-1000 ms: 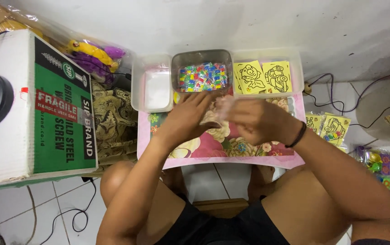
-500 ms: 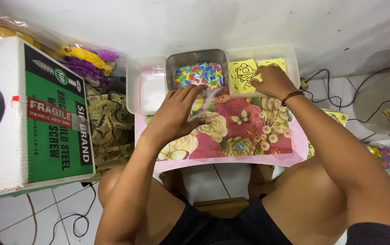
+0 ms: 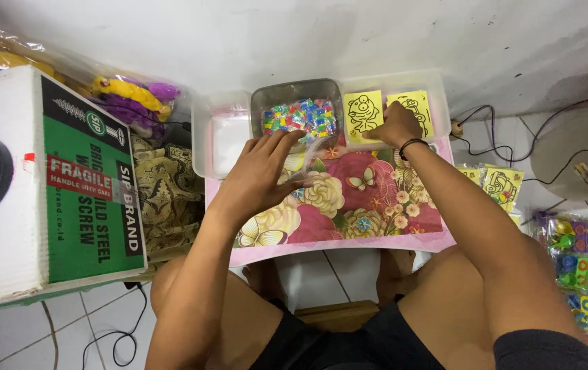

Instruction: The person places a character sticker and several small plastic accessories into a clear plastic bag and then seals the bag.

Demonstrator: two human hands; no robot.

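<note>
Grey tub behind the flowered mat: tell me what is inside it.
The grey tub holds a heap of small, many-coloured pieces. The left hand covers its near edge, so the bottom and anything beneath the heap cannot be seen.

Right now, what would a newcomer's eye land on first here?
Probably the grey tray of bright mixed-colour small pieces at top centre, just beyond the left hand, which rests on the flowered pink table. Next, the yellow cards with line drawings in the clear bin on the right, where the right hand reaches. A big green-and-white box fills the left side.
</note>
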